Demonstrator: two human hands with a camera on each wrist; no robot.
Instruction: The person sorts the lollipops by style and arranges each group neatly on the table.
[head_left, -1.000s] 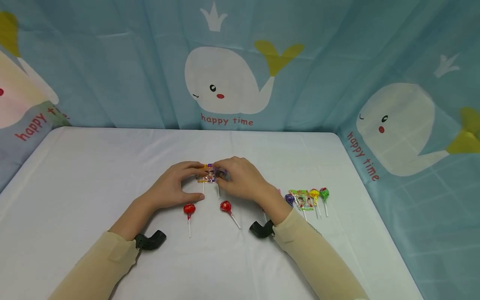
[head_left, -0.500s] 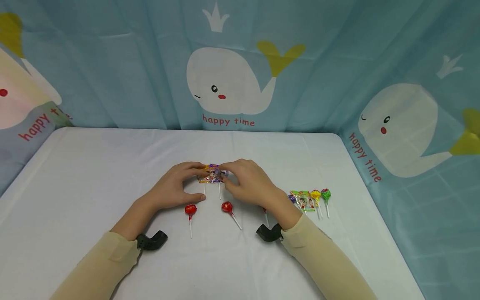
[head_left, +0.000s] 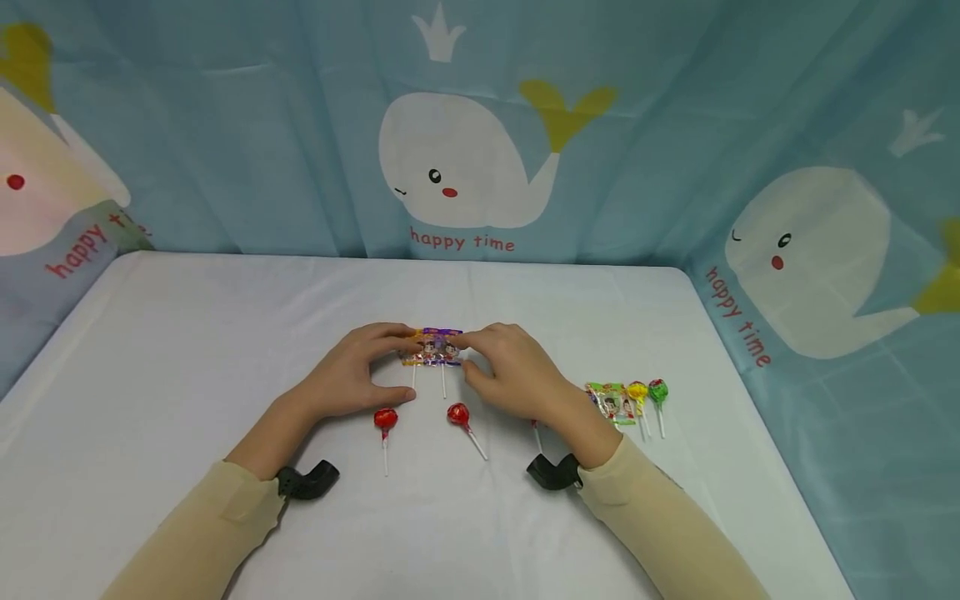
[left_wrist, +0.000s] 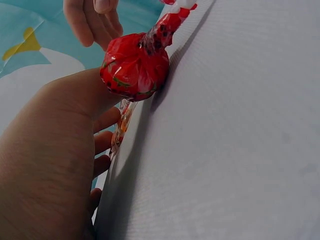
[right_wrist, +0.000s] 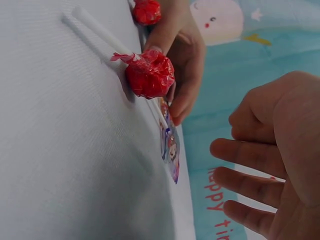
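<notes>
Two flat-wrapped lollipops lie side by side at the table's middle, an orange-edged one [head_left: 411, 359] and a purple-edged one [head_left: 447, 352], sticks toward me. My left hand [head_left: 341, 375] rests at the left of the pair, fingertips over the orange-edged wrapper and thumb apart near its stick. Just right of the purple-edged wrapper is my right hand [head_left: 517, 371], fingers relaxed, index fingertip at the wrapper's edge; in the right wrist view its fingers hold nothing. Nearer me lie two round red lollipops, one by the left thumb [head_left: 386, 419] and one in the middle [head_left: 458, 414].
Another red lollipop [head_left: 536, 427] is mostly hidden beneath the right wrist. On the right, a green flat-wrapped lollipop [head_left: 617, 405], a yellow one [head_left: 637, 392] and a round green one [head_left: 657, 391] form a row, partly covered by the right forearm. A whale-print curtain [head_left: 300, 125] hangs behind the white table [head_left: 225, 333].
My right hand has drawn off to the right from the purple-edged lollipop, uncovering its wrapper. The left hand stays in place. The head view has shifted slightly.
</notes>
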